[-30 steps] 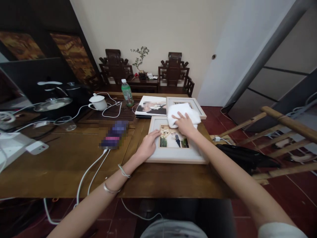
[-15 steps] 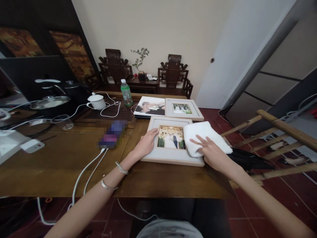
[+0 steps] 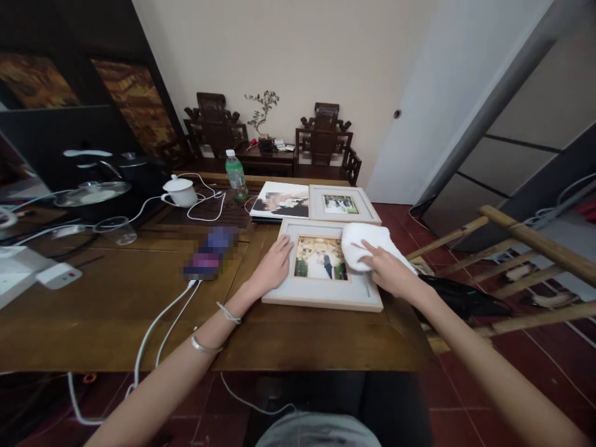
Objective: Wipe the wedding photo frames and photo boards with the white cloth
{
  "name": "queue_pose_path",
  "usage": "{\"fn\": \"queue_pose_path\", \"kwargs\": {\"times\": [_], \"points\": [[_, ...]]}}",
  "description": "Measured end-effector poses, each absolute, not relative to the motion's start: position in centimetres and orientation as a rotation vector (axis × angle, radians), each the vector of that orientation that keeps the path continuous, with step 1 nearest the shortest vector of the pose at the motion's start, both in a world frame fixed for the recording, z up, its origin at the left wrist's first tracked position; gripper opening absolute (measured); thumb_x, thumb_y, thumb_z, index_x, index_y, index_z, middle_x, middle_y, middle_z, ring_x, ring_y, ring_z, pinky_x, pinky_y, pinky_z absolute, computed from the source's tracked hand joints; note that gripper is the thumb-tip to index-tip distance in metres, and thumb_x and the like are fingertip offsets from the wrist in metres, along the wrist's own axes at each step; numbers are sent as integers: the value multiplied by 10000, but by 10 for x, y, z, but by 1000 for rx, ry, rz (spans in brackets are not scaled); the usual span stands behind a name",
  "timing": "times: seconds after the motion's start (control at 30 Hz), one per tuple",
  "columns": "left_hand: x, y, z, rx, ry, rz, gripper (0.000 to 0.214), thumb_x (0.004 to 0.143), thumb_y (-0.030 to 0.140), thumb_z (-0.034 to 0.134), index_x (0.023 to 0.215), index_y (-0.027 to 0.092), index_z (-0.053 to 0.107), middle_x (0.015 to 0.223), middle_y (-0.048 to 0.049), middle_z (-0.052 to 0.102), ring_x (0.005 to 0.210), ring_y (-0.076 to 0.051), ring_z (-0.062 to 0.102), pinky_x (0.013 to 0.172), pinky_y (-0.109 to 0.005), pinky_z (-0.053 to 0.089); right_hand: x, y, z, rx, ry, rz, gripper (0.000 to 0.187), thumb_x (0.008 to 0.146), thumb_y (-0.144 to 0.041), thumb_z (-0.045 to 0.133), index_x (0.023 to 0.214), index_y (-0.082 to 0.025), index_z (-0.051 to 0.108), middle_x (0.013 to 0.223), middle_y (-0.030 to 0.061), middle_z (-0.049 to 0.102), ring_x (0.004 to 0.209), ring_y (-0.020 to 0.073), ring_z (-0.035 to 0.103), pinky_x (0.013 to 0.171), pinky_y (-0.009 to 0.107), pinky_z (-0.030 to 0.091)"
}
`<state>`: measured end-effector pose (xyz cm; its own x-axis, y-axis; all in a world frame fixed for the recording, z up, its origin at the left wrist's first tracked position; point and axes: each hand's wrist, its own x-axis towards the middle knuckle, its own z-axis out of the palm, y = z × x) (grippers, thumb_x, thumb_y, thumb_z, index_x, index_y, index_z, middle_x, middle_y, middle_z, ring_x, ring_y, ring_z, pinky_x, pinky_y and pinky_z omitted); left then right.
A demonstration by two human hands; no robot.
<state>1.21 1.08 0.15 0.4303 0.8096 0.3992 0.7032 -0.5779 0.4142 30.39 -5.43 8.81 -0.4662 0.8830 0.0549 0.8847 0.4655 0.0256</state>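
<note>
A pale wooden photo frame (image 3: pixel 321 301) lies flat on the table, with a wide light mat around a wedding picture (image 3: pixel 319 257). My left hand (image 3: pixel 275 264) rests on its left side, fingers stretched out over the edge and mat. On the frame's right side, my right hand (image 3: pixel 384 270) presses a folded white towel (image 3: pixel 372 236) against the surface, its fingers on top of the cloth. The towel covers the upper right of the mat and hangs past the right edge.
Behind lie a second photo frame (image 3: pixel 367 214) and a photo album (image 3: pixel 284 195). To the left are a plastic bottle (image 3: pixel 236 180), a lidded white cup (image 3: pixel 181 194), a clear plastic cup (image 3: pixel 121 231), a blurred-out object (image 3: pixel 209 253) with cables, and a pot (image 3: pixel 93 202). Bamboo rails (image 3: pixel 526 239) stand at the right.
My right hand and the towel have moved up and slightly left along the frame's right side, uncovering the lower right of the mat. My left hand stays on the left edge.
</note>
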Motion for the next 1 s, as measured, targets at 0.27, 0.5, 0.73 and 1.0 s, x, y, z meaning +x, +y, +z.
{"fn": "queue_pose_path", "kwargs": {"times": [0.27,0.5,0.73,1.0], "points": [[7,14,-7,2435,1260,955,476,818,66,326,1259,52,502,1423,-164,407,1385,-234,250,1145,-454,242,255,12,64,-1722,-2592,-424,463,750,40,391,1124,-94,629,1472,177,322,1338,373,280,1040,547,270],[10,9,-9,2410,1287,993,519,765,13,333,1247,60,520,1398,-155,444,1376,-245,269,1140,-463,254,247,-67,74,-1702,-2824,-226,435,742,-7,447,1123,-102,637,1422,202,389,1299,388,338,1023,551,295],[13,3,-5,2382,1327,934,546,762,8,334,1277,81,500,1416,-150,421,1379,-251,264,1117,-503,277,242,-131,99,-1594,-2876,263,554,696,26,403,1184,-142,605,1463,124,361,1348,367,286,1043,536,326],[16,-2,6,2462,1407,736,476,919,258,318,1326,41,439,1450,-157,368,1397,-254,209,1118,-481,270,249,-37,60,-1590,-2694,-208,520,716,13,411,1174,-129,613,1460,110,374,1356,381,246,1076,566,233]]}}
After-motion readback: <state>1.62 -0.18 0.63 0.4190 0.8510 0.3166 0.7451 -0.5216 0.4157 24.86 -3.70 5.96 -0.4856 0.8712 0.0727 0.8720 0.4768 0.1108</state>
